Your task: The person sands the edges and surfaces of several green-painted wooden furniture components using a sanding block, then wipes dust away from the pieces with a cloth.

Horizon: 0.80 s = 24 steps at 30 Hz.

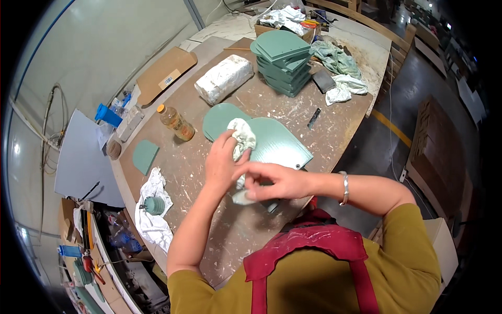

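Observation:
My left hand [220, 163] is closed on a crumpled white cloth [242, 137], over the flat green panels lying on the worktable. Crossing in front of it, my right hand [274, 181] has its fingers curled together. A small pale piece [242, 198] shows by its fingertips; its kind is not clear. One glossy green panel [280, 140] with a rounded end and a small dark hole near its corner lies under the cloth. Another rounded green panel [224, 116] sits partly beneath it, to the left.
A stack of green panels [285, 68] stands at the far side, beside a white-wrapped block [224, 78]. Left are an orange-capped bottle [177, 123], a small green piece [145, 156], and a green round container [154, 205] on a white cloth [151, 230]. Rags [345, 89] lie far right.

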Motion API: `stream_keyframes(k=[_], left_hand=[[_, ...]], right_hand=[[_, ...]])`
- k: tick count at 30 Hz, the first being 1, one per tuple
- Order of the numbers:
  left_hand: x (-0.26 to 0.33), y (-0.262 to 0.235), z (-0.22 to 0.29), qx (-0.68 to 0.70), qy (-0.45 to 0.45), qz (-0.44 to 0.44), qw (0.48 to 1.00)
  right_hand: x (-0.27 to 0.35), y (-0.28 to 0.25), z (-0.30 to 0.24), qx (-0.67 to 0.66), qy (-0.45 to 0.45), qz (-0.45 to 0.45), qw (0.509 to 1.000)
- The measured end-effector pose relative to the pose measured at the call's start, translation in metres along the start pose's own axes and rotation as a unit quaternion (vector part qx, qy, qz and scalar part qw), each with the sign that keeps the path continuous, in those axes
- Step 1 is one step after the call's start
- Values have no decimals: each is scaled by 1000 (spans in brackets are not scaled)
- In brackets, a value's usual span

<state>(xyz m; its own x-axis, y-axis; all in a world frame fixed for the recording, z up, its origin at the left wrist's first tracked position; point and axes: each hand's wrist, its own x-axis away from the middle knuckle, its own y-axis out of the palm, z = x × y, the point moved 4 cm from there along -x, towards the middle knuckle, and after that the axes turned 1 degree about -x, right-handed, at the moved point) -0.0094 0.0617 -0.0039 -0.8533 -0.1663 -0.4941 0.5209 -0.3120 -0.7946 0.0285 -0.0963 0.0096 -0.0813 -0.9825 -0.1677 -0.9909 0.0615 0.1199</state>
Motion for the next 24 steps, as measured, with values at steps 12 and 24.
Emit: stream_keyframes(k=[12, 24], left_hand=[[-91, 16, -23, -22, -6, -143, 989], [-82, 77, 107, 86, 331, -335, 878]], right_hand=[[3, 6, 13, -9, 12, 49, 999], [7, 6, 11, 126, 17, 68, 990]])
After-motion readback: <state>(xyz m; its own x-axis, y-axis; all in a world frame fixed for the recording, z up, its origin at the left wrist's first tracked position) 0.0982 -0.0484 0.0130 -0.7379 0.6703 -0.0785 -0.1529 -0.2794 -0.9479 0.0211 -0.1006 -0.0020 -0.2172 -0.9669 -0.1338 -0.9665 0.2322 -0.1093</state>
